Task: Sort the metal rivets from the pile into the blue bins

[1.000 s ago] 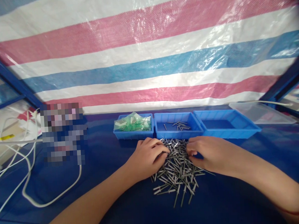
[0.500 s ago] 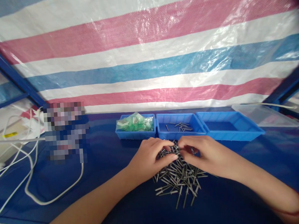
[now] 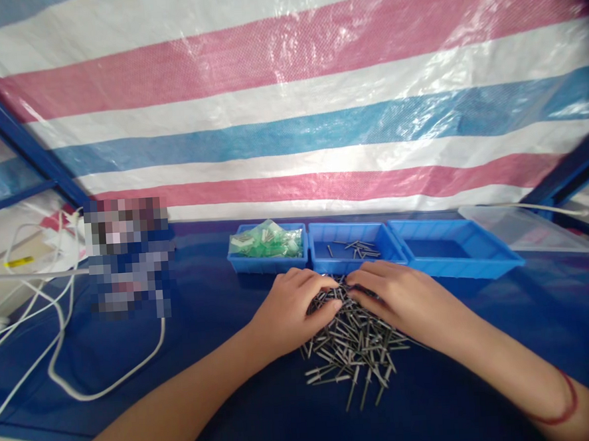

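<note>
A heap of blind rivets (image 3: 356,343), thin metal pins with thicker sleeves, lies on the blue table beneath both hands. My left hand (image 3: 294,307) rests at the heap's upper left, its curved fingers and thumb apart, with rivets visible in the gap. My right hand (image 3: 393,294) reaches in from the other side, thumb and fingers drawn together at the top of the heap. Whatever its fingertips hold is too small to make out. Just behind the hands stands a blue bin (image 3: 322,267) with several rivets (image 3: 359,248) inside.
Left of that bin, another blue bin (image 3: 267,267) holds green-and-clear plastic packets (image 3: 268,241). A third blue bin (image 3: 467,266) stands at the right, before a translucent lid (image 3: 534,229). White cables (image 3: 110,393) cross the table's left side. Striped sheeting (image 3: 319,126) hangs behind.
My right hand has turned flatter, and its thumb and fingers have come closer together. My left hand has shifted slightly left. The heap looks much the same.
</note>
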The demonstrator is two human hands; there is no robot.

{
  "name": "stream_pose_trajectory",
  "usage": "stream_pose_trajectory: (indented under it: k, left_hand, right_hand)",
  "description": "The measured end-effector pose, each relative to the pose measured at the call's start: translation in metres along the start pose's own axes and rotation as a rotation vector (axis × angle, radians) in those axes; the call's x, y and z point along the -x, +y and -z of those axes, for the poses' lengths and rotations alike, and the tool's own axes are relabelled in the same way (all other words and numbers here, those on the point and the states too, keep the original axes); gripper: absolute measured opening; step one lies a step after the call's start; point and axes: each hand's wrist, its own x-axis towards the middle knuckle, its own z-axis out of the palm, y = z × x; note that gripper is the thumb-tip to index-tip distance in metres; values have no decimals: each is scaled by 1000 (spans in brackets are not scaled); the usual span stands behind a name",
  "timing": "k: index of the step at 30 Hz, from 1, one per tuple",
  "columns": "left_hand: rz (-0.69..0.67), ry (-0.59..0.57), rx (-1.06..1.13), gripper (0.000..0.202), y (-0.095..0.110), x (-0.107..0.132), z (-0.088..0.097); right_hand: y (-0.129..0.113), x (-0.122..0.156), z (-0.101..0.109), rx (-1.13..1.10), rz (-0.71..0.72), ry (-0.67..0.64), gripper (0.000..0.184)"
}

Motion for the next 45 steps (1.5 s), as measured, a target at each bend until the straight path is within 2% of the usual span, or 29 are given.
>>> stream_pose_trajectory:
  k: [3, 6, 10, 18, 23, 30, 37, 45]
  left_hand:
    - [-91, -64, -55, 46, 3, 3, 2]
    - [-169, -114, -74, 69, 6, 7, 0]
    - [-180, -170, -70, 81, 5, 10, -4]
    - [-116, -258, -100, 66, 0, 10, -2]
    - [-98, -278, -102, 66, 2, 9, -1]
    - [-96, -247, -94, 69, 0, 9, -4]
    - [-94, -244, -110, 72, 0, 9, -5]
    - [-85, -252, -106, 72, 0, 9, -4]
  right_hand:
    - [8, 4, 6, -31, -43, -75, 12]
    - [17, 12, 14, -146, -81, -217, 13]
    - [24, 22, 20, -205, -131, -301, 16]
    - [22, 15, 22, -168, -151, -313, 14]
    - [22, 10, 23, -162, -131, -276, 15]
    - [18, 8, 12, -98, -93, -278, 16]
    - [9, 8, 13, -40, -117, -276, 13]
    - [16, 9, 13, -125, -139, -329, 7]
